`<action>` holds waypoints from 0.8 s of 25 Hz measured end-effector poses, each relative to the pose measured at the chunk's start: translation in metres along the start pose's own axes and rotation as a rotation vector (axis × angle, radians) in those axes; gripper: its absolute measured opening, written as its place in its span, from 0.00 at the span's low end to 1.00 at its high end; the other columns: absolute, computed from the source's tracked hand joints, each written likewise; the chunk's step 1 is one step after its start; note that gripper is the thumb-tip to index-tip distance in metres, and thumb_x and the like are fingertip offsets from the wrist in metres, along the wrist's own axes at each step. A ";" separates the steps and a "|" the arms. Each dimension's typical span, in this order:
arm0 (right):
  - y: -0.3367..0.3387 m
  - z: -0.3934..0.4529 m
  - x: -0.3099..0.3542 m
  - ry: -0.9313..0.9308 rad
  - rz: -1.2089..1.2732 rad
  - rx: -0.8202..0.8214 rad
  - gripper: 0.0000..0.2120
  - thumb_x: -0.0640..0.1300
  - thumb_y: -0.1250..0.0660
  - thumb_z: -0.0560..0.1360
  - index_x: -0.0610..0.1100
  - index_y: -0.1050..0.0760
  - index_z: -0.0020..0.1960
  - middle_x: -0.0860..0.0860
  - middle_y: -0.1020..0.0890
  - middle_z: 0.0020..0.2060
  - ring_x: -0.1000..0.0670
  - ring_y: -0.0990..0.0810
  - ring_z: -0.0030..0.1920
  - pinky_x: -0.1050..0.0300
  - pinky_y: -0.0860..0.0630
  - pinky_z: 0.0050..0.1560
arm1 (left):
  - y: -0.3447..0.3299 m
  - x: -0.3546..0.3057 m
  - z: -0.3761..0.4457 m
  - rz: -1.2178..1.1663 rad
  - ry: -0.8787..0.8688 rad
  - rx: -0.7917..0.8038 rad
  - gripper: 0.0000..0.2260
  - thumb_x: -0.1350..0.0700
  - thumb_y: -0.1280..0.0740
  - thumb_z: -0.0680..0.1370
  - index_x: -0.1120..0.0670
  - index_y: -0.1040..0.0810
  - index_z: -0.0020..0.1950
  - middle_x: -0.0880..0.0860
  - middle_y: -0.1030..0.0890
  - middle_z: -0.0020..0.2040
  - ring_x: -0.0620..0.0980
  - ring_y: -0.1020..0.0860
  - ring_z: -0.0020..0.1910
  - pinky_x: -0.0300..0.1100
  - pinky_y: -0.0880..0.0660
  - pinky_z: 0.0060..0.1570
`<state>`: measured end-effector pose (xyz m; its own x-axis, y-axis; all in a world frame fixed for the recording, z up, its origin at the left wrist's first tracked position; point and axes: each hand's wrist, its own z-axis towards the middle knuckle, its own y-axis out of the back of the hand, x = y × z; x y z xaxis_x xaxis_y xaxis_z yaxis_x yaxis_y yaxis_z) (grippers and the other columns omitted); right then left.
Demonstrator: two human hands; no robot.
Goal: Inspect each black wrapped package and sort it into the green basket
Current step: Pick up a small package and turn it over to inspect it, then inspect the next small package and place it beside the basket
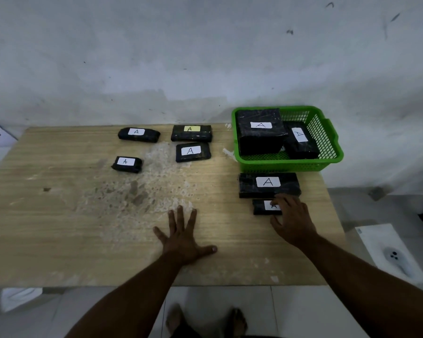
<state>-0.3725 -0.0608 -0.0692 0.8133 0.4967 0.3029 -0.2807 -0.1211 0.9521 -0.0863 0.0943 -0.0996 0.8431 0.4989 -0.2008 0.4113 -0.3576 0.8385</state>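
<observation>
A green basket point(327, 132) stands at the table's back right and holds a large black package point(259, 137) and a smaller one point(300, 142), both labelled A. In front of it lies a long black package point(249, 187). Just below that lies a small black package point(260, 208), and my right hand point(293, 220) grips its right end, fingers over the label and thumb at its near side. My left hand point(185, 236) rests flat on the table, fingers spread. Several more labelled packages lie at the back: point(139, 134), point(191, 134), point(193, 152), point(127, 164).
The wooden table point(59, 228) has a worn, pale patch in its middle and stands against a grey wall. On the floor at the right lies a white sheet with a controller point(398, 261). My bare feet show below the table's near edge.
</observation>
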 end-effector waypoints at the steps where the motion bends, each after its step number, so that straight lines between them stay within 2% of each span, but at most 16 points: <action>1: -0.004 -0.001 0.010 0.053 0.038 -0.017 0.18 0.45 0.28 0.70 0.44 0.23 0.59 0.46 0.24 0.62 0.44 0.29 0.66 0.52 0.35 0.61 | -0.001 0.001 0.001 0.001 -0.006 0.000 0.59 0.16 0.43 0.55 0.36 0.74 0.73 0.50 0.81 0.72 0.55 0.81 0.70 0.75 0.70 0.63; 4: -0.018 0.002 0.052 0.202 0.149 -0.019 0.14 0.44 0.30 0.70 0.45 0.23 0.56 0.47 0.22 0.61 0.45 0.27 0.65 0.52 0.32 0.61 | -0.001 0.002 0.002 -0.003 -0.014 0.008 0.56 0.19 0.42 0.59 0.36 0.71 0.74 0.50 0.79 0.73 0.55 0.79 0.71 0.74 0.69 0.63; 6: -0.029 0.009 0.081 0.249 0.193 0.013 0.14 0.47 0.34 0.71 0.46 0.24 0.56 0.47 0.24 0.64 0.46 0.29 0.66 0.49 0.30 0.64 | 0.003 0.007 0.003 -0.004 -0.019 -0.050 0.48 0.23 0.41 0.66 0.37 0.63 0.78 0.47 0.71 0.77 0.54 0.70 0.77 0.72 0.63 0.67; 8: -0.043 0.017 0.106 0.253 0.193 0.063 0.19 0.53 0.39 0.72 0.46 0.25 0.59 0.47 0.27 0.69 0.45 0.32 0.70 0.46 0.34 0.68 | 0.009 0.020 0.005 -0.021 -0.065 -0.231 0.35 0.31 0.40 0.73 0.41 0.42 0.77 0.48 0.49 0.81 0.52 0.51 0.79 0.61 0.48 0.72; 10: -0.060 0.025 0.131 0.262 0.140 0.121 0.24 0.57 0.42 0.73 0.46 0.28 0.65 0.44 0.34 0.74 0.42 0.39 0.75 0.43 0.38 0.71 | 0.019 0.041 0.008 -0.175 -0.098 -0.431 0.22 0.40 0.36 0.76 0.47 0.25 0.67 0.49 0.25 0.69 0.50 0.29 0.69 0.48 0.31 0.66; 11: -0.068 0.028 0.144 0.269 0.108 0.163 0.27 0.58 0.43 0.74 0.46 0.31 0.69 0.44 0.39 0.77 0.41 0.44 0.78 0.40 0.42 0.72 | 0.025 0.052 0.010 -0.276 -0.095 -0.481 0.18 0.43 0.34 0.76 0.50 0.22 0.62 0.50 0.20 0.61 0.51 0.23 0.61 0.44 0.27 0.60; 13: -0.084 0.036 0.167 0.260 0.065 0.261 0.32 0.61 0.44 0.77 0.47 0.40 0.76 0.45 0.52 0.80 0.43 0.57 0.79 0.38 0.54 0.75 | 0.040 0.073 0.012 -0.368 -0.080 -0.489 0.13 0.48 0.32 0.76 0.52 0.20 0.57 0.52 0.18 0.54 0.51 0.20 0.53 0.42 0.24 0.52; 15: -0.095 0.043 0.183 0.232 0.042 0.287 0.36 0.64 0.45 0.77 0.49 0.49 0.79 0.46 0.60 0.80 0.46 0.65 0.78 0.38 0.62 0.75 | 0.053 0.090 0.016 -0.353 -0.083 -0.460 0.11 0.49 0.32 0.75 0.53 0.19 0.54 0.53 0.17 0.51 0.52 0.19 0.49 0.43 0.23 0.49; 17: -0.107 0.048 0.192 0.198 0.045 0.300 0.39 0.66 0.46 0.76 0.50 0.53 0.80 0.46 0.62 0.79 0.46 0.67 0.78 0.38 0.67 0.74 | 0.066 0.109 0.023 -0.334 -0.106 -0.458 0.13 0.47 0.33 0.74 0.53 0.19 0.52 0.53 0.17 0.48 0.52 0.19 0.47 0.44 0.22 0.48; 20: -0.118 0.049 0.193 0.172 0.019 0.303 0.41 0.68 0.48 0.75 0.49 0.53 0.80 0.46 0.60 0.80 0.47 0.66 0.78 0.40 0.71 0.73 | 0.081 0.132 0.038 -0.318 -0.173 -0.477 0.20 0.43 0.39 0.71 0.55 0.19 0.52 0.55 0.17 0.47 0.55 0.18 0.46 0.44 0.22 0.47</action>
<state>-0.1573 0.0076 -0.1209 0.7047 0.6260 0.3340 -0.1098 -0.3689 0.9230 0.0713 0.1006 -0.0772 0.7651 0.3729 -0.5249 0.4851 0.2022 0.8508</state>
